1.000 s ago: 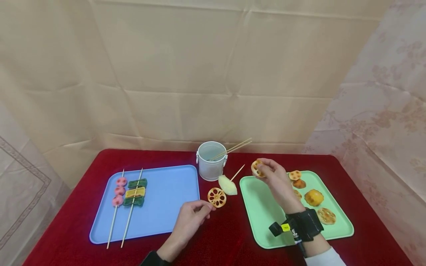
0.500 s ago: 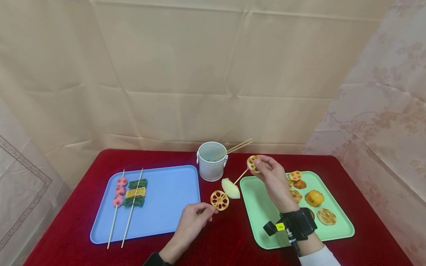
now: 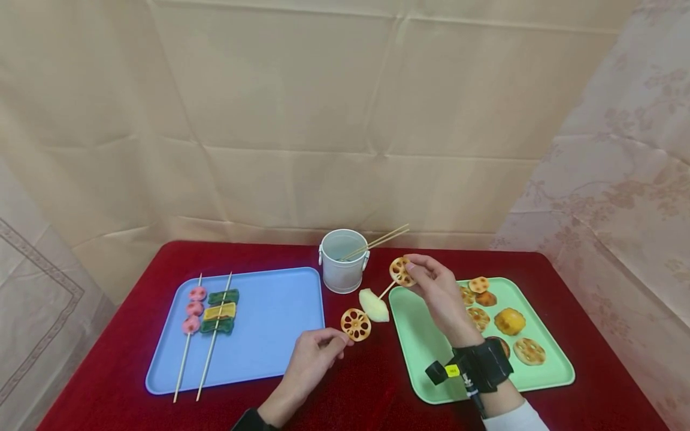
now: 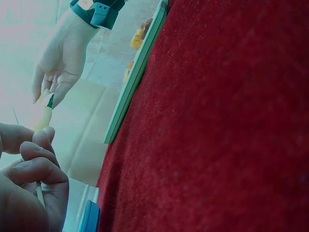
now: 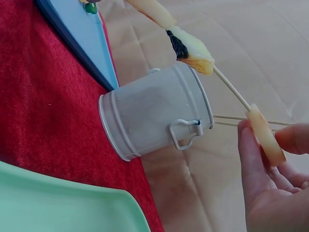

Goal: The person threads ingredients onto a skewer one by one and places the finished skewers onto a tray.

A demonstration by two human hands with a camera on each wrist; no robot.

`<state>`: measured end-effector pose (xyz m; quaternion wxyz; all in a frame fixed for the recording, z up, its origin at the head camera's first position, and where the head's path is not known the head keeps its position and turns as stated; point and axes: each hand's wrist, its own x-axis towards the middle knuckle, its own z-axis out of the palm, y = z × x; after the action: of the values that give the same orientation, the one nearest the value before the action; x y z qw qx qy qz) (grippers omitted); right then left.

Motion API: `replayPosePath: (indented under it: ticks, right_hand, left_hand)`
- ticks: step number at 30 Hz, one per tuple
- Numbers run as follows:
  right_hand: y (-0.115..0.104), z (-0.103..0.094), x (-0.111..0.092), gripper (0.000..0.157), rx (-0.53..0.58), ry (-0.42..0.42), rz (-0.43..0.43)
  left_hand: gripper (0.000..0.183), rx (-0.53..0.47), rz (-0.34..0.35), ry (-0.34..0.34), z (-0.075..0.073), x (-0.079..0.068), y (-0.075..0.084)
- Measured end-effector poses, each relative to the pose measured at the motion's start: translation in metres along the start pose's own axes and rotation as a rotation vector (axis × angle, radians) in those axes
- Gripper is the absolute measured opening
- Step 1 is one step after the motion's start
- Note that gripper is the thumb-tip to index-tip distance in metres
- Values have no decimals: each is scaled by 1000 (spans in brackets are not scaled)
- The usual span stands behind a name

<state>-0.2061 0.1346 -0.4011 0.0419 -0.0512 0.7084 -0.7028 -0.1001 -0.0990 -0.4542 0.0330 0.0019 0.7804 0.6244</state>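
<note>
My left hand grips a bamboo skewer just below a lotus root slice; the stick's lower end shows in its curled fingers in the left wrist view. Past that slice, a pale wedge-shaped food piece with a dark patch is threaded on, and bare stick runs out beyond it. With thumb and fingers my right hand pinches a second lotus root slice. The skewer's tip meets this slice at its edge in the right wrist view. Both hands are raised over the red cloth.
A white bucket with two sticks stands behind the hands. On the left, a blue tray bears two filled skewers. A green tray with several food pieces lies under the right forearm.
My right hand has brought its lotus root slice leftward and slightly down to the skewer's tip. My left hand shifted slightly right with the skewer, then stayed put.
</note>
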Motion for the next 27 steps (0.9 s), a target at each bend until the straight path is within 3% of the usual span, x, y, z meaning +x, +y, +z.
replayPosePath:
  ticks: [13,27]
  right_hand:
    - [2,4,-3,56,-100,-36,41]
    - [8,10,-5,50,-130,-26,46]
  left_hand:
    - [19,-11,11,0,-1,0,-1]
    - [19,-12,20,14,-4,1,1]
